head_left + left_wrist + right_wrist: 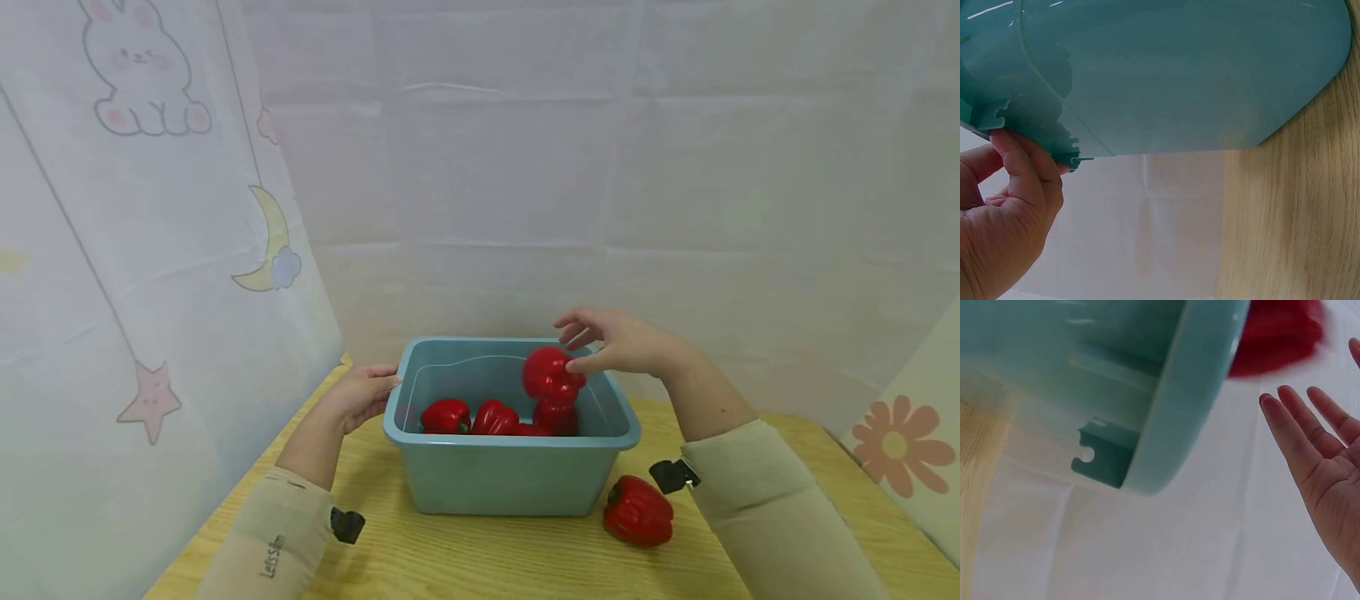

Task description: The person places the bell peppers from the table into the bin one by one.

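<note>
A blue-green plastic tub (510, 477) stands on the table with several red bell peppers (446, 416) inside. My left hand (362, 395) grips the tub's left end, its fingers curled under the rim in the left wrist view. Over the tub's right part, my right hand (618, 340) has its fingers spread. Just below it, a red bell pepper (549, 373) is above the others, inside the rim. The right wrist view shows this pepper (1279, 337) blurred and apart from the open fingers (1294, 434).
Another red bell pepper (639, 511) lies on the wooden table (465, 558), by the tub's front right corner. A pale cloth (487, 183) hangs behind the table, and a printed one (172, 250) hangs at the left. Black clips (347, 526) sit at both sleeve cuffs.
</note>
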A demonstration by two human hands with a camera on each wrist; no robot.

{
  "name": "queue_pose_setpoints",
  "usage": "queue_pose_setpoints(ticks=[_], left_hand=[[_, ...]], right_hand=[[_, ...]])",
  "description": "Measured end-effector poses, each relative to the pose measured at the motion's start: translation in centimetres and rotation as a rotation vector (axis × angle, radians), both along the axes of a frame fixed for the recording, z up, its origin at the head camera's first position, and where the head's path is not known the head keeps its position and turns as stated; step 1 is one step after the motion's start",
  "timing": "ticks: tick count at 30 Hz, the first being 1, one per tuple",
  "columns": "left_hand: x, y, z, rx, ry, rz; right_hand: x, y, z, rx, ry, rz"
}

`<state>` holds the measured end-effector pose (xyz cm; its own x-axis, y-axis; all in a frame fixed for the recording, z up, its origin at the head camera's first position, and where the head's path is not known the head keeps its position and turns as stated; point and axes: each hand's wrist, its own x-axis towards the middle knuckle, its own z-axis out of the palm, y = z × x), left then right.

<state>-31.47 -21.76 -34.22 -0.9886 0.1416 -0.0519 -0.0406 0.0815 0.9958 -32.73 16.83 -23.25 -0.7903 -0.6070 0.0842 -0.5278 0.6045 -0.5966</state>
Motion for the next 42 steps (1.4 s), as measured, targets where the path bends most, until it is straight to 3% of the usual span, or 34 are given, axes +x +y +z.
queue_pose_setpoints(ticks=[35,42], left_hand=[[-0.1,0.3,0.1,0.000,-0.009,0.006],[-0.1,0.3,0.1,0.002,-0.009,0.006]], right_hand=[[0.1,1.4,-0.7,-0.066,0.005,0.032],[0.2,2.2,-0.9,-0.055,0.024,0.007]])
